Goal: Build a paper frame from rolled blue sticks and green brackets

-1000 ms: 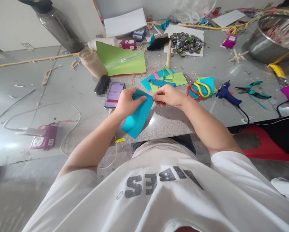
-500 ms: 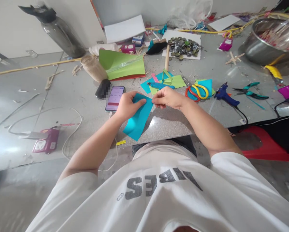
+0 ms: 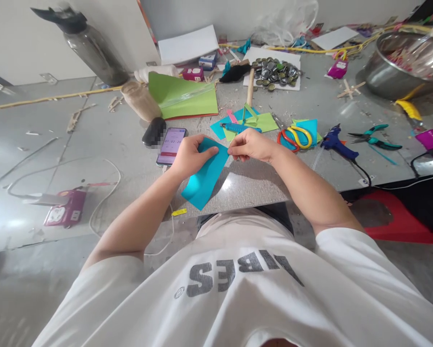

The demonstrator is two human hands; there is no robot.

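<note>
Over the table (image 3: 263, 185), both hands (image 3: 193, 156) (image 3: 254, 144) pinch blue paper (image 3: 207, 173); its long axis slants far-right to near-left.

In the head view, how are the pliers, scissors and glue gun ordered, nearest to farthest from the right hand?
1. Scissors: to the right of the right hand.
2. Glue gun: right of the scissors.
3. Pliers: right of the glue gun.
</note>
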